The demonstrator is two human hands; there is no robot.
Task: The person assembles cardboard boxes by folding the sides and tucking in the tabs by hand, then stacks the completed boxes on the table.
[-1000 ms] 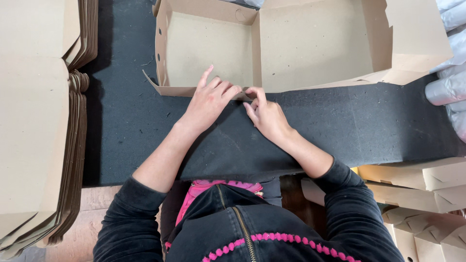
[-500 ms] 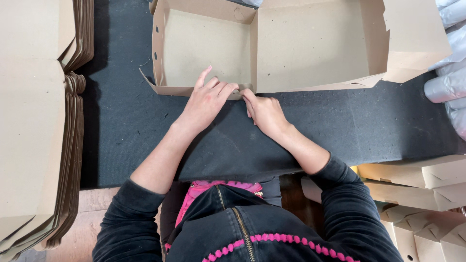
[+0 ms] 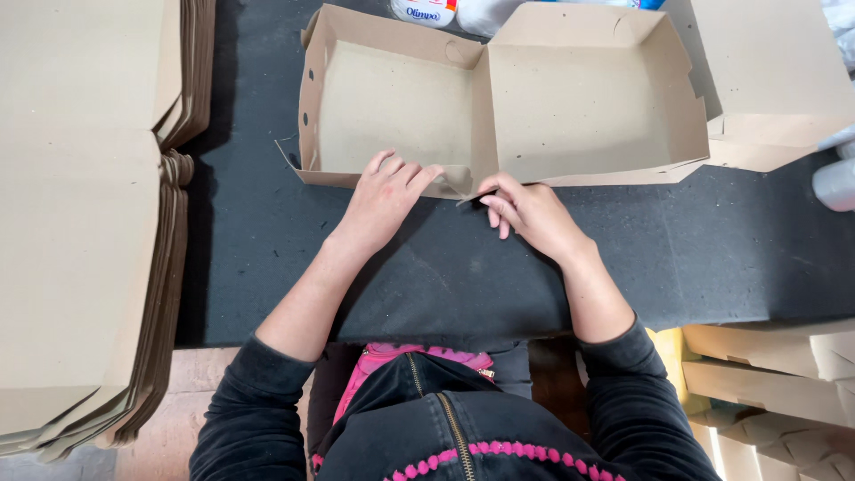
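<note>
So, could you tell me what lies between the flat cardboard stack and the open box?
In the head view, only bare black mat separates stack and box.

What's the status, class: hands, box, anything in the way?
Left hand pressing the open cardboard box's near wall. Right hand pinching a tab at the centre fold. Flat stack lies off left, clear of both.

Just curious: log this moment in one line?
left hand: on box front wall | right hand: pinching flap | black mat
</note>
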